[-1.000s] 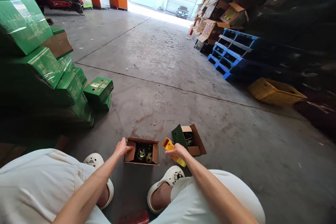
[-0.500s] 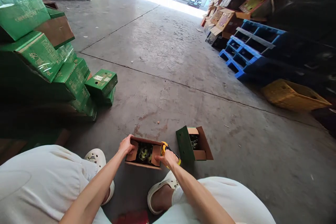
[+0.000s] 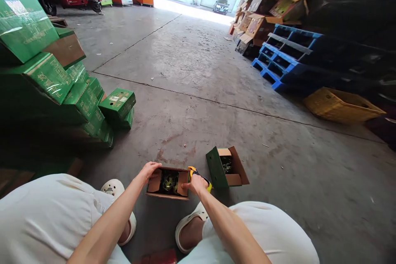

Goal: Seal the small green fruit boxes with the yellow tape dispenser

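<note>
An open cardboard box [image 3: 168, 196] stands on the floor between my feet, with dark and yellow-green wrapped contents [image 3: 169, 182] inside. At its left end is my left hand [image 3: 150, 170], its fingers over the rim and flap. My right hand [image 3: 196, 182] is at the right end, the thumb on the inner flap. A yellow and black tool [image 3: 208, 186] sits in or against my right hand, mostly hidden by it. Right of that hand rests a second open green box [image 3: 217, 169] with dark wrapped contents.
Green boxes [image 3: 51, 75] are piled at the left, with a smaller stack [image 3: 116, 104] beside them. At the right are blue pallets [image 3: 280, 60], a yellow basket [image 3: 343, 107] and heaped cartons [image 3: 256, 24]. A red object [image 3: 159, 256] lies between my feet.
The view has shifted slightly. My left hand has moved a little along the box's left end toward its far corner, its fingers flatter. My right hand stays at the right end.
</note>
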A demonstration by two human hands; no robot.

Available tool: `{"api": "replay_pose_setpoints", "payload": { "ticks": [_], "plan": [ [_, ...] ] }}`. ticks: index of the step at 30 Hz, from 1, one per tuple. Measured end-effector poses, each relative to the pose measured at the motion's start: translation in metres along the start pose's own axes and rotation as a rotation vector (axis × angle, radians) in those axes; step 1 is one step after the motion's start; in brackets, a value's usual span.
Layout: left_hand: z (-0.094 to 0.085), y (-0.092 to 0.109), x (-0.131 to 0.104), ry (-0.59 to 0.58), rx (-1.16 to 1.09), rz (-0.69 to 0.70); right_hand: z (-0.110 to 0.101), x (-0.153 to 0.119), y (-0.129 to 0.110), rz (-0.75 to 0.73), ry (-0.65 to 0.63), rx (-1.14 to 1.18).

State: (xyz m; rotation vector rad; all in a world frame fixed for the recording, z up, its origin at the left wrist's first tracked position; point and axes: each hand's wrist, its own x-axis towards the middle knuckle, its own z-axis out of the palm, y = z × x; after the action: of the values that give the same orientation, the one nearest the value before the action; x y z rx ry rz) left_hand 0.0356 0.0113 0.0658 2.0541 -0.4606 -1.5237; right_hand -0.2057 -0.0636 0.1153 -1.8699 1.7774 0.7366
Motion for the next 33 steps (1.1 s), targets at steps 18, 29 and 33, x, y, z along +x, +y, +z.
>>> {"api": "replay_pose_setpoints", "payload": {
  "ticks": [18, 29, 33],
  "plan": [
    [-0.001, -0.028, -0.004, 0.131, 0.621, 0.195, -0.03, -0.001, 0.007, -0.027, 0.126, -0.012],
    [0.021, -0.025, -0.034, 0.427, 0.776, 0.448, -0.031, 0.004, -0.038, -0.22, 0.153, -0.096],
    [0.056, -0.052, -0.07, 0.334, 0.882, 0.932, -0.037, 0.01, -0.04, -0.215, 0.128, -0.101]
  ]
}}
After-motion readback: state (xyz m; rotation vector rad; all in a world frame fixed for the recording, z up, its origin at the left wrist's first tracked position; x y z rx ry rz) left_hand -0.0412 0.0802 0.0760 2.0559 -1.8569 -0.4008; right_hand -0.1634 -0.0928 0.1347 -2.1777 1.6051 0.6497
